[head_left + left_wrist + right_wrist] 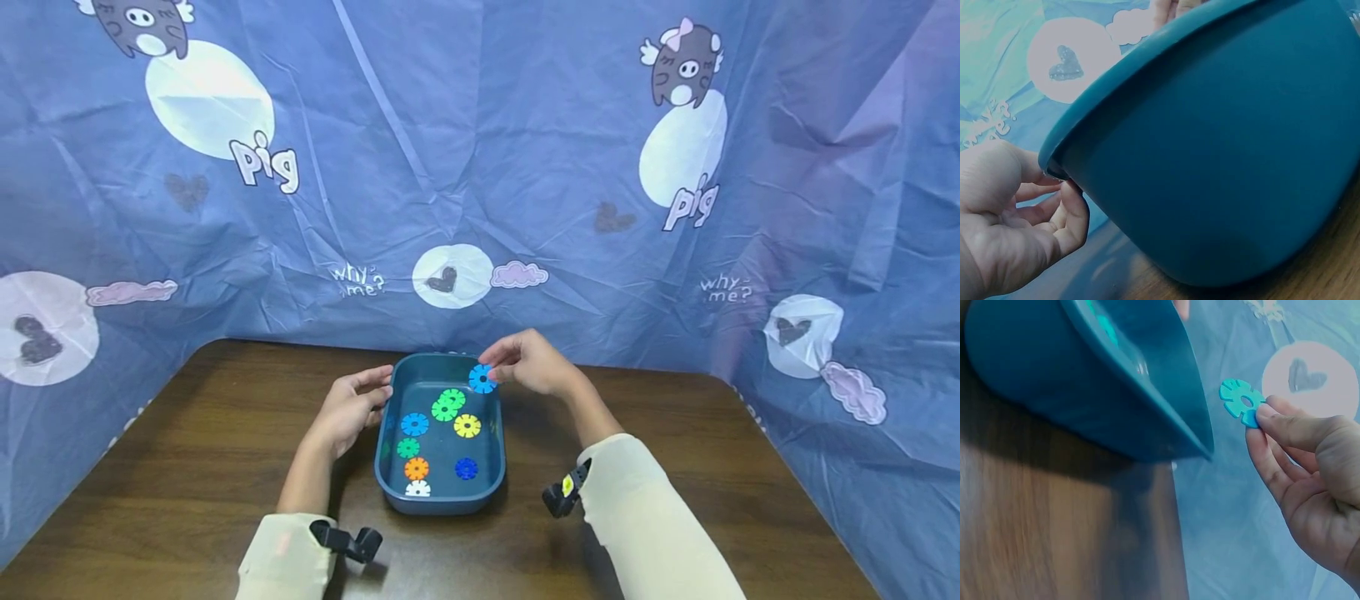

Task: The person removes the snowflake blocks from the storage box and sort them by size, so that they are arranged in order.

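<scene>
A blue notched plastic disc [482, 379] is pinched between thumb and fingertips of my right hand [534, 363], above the far right corner of a dark blue-green plastic bin [440, 506]. In the right wrist view that disc [1233, 394] looks turquoise and is held clear of the rim. My left hand [349, 412] holds the bin's far left rim, its fingers [1075, 212] curled up under the lip. On the bin's floor lie several similar discs: yellow [467, 426], blue [414, 424], orange [416, 468], dark blue [467, 468], white [417, 488] and overlapping green ones [447, 405].
The bin stands on a brown wooden table [195, 467], near its back edge. A blue printed cloth [480, 167] hangs behind and along the sides. Black wrist cameras [348, 542] are strapped over both cream sleeves [660, 525].
</scene>
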Demonstrator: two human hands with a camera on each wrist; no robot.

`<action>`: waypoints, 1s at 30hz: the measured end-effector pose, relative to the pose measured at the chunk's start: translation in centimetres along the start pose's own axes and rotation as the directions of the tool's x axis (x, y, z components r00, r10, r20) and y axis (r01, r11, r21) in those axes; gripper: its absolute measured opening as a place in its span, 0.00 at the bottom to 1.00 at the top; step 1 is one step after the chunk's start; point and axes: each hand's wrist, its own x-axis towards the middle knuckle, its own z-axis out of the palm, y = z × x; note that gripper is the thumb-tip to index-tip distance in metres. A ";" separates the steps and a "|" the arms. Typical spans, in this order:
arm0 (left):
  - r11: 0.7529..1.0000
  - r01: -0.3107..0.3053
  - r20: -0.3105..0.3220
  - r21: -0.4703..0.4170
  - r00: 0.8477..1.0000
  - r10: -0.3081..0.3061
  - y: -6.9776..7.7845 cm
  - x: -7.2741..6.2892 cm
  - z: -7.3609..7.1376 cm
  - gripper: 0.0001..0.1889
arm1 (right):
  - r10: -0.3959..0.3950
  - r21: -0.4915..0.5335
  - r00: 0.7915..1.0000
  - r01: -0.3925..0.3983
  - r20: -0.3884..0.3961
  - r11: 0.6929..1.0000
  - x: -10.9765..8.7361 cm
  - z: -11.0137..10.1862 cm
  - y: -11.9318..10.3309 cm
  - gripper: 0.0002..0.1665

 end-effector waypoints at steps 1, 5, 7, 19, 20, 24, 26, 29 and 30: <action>1.000 0.000 0.003 -0.004 1.000 0.000 0.0 0.0 0.0 0.25 | -0.002 0.000 1.000 0.002 -0.016 1.000 -0.2 -0.4 0.2 0.11; 1.000 -0.001 0.006 -0.020 1.000 0.001 -0.1 0.1 0.1 0.25 | 0.003 -0.008 0.997 -0.003 -0.079 1.000 -0.8 -1.7 1.4 0.11; 1.000 0.001 0.004 -0.028 1.000 -0.001 -0.1 0.1 0.0 0.25 | 0.020 -0.008 0.994 -0.021 -0.105 1.000 -1.2 -2.2 2.0 0.11; 0.999 0.009 0.001 -0.031 1.000 -0.009 -0.2 0.0 -0.1 0.25 | 0.145 0.119 0.958 -0.118 -0.248 0.986 -2.8 -2.6 7.8 0.13; 0.999 0.009 -0.002 -0.032 1.000 -0.010 -0.2 0.0 -0.1 0.24 | 0.158 0.141 0.952 -0.124 -0.262 0.982 -2.9 -2.4 8.2 0.13; 0.999 -0.005 0.001 -0.032 1.000 0.005 -0.2 0.0 -0.2 0.25 | 0.202 0.207 0.923 -0.138 -0.329 0.968 -3.2 -1.6 9.7 0.14; 0.999 -0.005 0.002 -0.036 1.000 0.005 -0.2 0.0 -0.2 0.25 | 0.235 0.259 0.901 -0.145 -0.364 0.955 -3.3 -1.2 10.1 0.14; 0.999 0.001 -0.003 -0.039 1.000 -0.001 -0.2 0.1 -0.1 0.24 | 0.295 0.345 0.863 -0.153 -0.411 0.926 -3.4 -0.6 10.6 0.13; 0.999 -0.001 0.000 -0.039 1.000 0.001 -0.2 0.1 -0.1 0.25 | 0.310 0.369 0.850 -0.150 -0.426 0.917 -3.4 -0.4 10.7 0.13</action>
